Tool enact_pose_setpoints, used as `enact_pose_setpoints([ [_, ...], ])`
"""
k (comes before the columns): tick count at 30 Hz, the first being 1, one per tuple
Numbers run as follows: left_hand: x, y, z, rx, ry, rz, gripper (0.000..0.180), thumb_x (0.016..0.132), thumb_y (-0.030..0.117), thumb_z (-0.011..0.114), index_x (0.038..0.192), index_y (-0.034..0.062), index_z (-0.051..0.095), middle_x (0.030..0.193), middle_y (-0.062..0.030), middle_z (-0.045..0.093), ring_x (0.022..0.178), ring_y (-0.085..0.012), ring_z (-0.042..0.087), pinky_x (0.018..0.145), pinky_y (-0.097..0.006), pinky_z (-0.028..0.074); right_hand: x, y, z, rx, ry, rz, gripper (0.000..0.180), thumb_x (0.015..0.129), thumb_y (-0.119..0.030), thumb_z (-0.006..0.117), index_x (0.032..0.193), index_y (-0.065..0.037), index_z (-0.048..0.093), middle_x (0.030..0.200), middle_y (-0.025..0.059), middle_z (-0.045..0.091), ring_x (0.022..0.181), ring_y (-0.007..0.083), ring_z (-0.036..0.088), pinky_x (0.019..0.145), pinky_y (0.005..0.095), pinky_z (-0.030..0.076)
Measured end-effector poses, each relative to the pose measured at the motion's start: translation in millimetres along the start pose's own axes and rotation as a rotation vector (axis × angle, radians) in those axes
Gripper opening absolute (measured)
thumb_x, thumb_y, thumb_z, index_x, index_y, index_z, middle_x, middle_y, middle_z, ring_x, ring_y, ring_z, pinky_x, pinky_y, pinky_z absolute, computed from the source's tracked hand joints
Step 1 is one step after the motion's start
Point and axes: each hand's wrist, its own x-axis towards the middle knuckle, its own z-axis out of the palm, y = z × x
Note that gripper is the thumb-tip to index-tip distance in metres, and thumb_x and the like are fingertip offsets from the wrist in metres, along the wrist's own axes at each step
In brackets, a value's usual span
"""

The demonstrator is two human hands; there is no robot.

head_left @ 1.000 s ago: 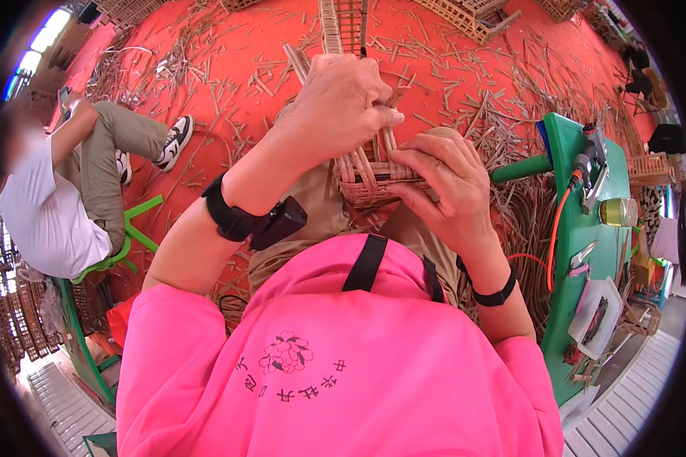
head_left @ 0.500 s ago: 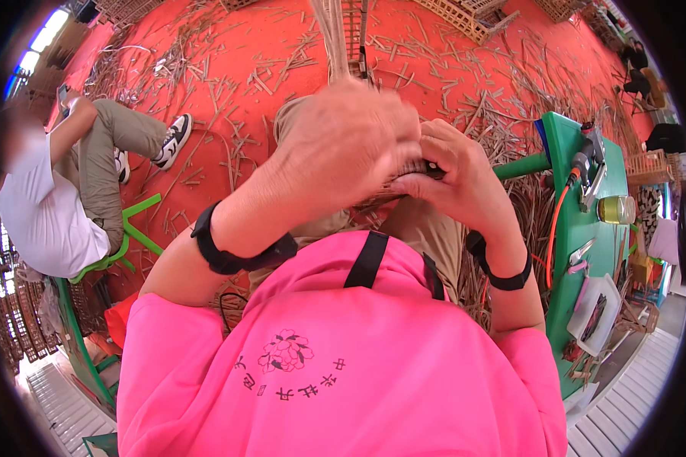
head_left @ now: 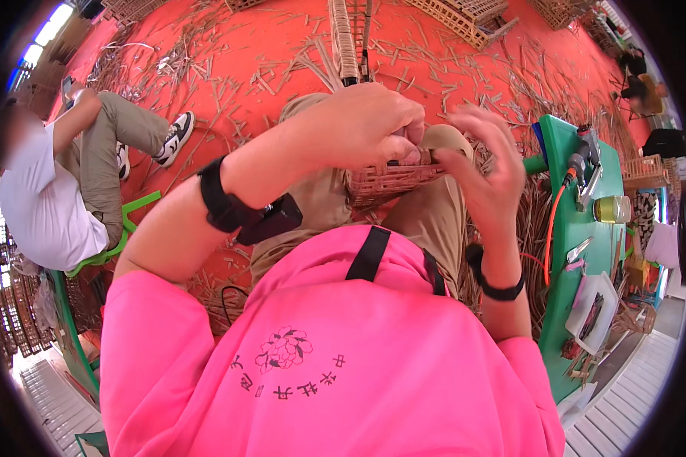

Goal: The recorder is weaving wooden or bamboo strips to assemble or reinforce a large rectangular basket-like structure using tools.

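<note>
Between my knees sits a woven basket (head_left: 377, 183) of brown strips, with a tall wrapped handle (head_left: 344, 42) rising at its far side. My left hand (head_left: 381, 122) is closed at the basket's upper rim, its thumb and fingers pressed together there. Whether a loose strip is also in its grip cannot be made out. To the right, just off the rim, my right hand (head_left: 492, 164) is raised with fingers apart, a little blurred, and nothing shows in it. My hands hide part of the rim.
A green table (head_left: 572, 305) on my right bears a power tool (head_left: 583, 164), a yellowish jar (head_left: 614, 209) and a white tray (head_left: 604, 293). Cut strips litter the red floor (head_left: 229, 46). A seated person (head_left: 49, 206) is at left; other woven baskets (head_left: 465, 19) stand ahead.
My left hand has come down to the basket's rim. My right hand has let go of the rim and moved right, its fingers opening. The pale strips by the handle have dropped away.
</note>
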Motion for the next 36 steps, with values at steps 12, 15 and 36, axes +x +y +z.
enact_pose_setpoints([
  [12,25,3,-10,-0.093,-0.423,-0.207,0.042,0.090,0.031,0.064,0.112,-0.0042,0.061,0.106,-0.0171,0.065,0.101,-0.0274,0.062,0.086,-0.039,0.050,-66,-36,38,-0.182,-0.244,0.453,0.031,0.097,-0.022,0.059,0.123,-0.004,0.061,0.066,0.0167,0.066,0.064,0.0349,0.068,0.060,0.0418,0.050],
  [15,26,3,-11,-0.146,-0.469,-0.288,0.043,0.090,0.031,0.065,0.115,-0.0037,0.061,0.105,-0.0158,0.066,0.101,-0.0262,0.062,0.086,-0.038,0.050,-60,-36,47,0.059,-0.273,0.563,0.035,0.102,-0.029,0.052,0.116,0.002,0.061,0.063,0.0151,0.066,0.055,0.0302,0.066,0.050,0.0388,0.047],
  [36,15,-4,-7,-0.210,-0.352,-0.192,0.038,0.090,0.030,0.065,0.113,-0.0006,0.063,0.098,-0.0124,0.068,0.094,-0.0215,0.064,0.081,-0.036,0.050,-73,-38,61,0.284,0.030,0.689,0.022,0.098,-0.022,0.064,0.094,-0.001,0.068,0.063,0.0056,0.060,0.052,0.0132,0.055,0.051,0.0277,0.045],
])
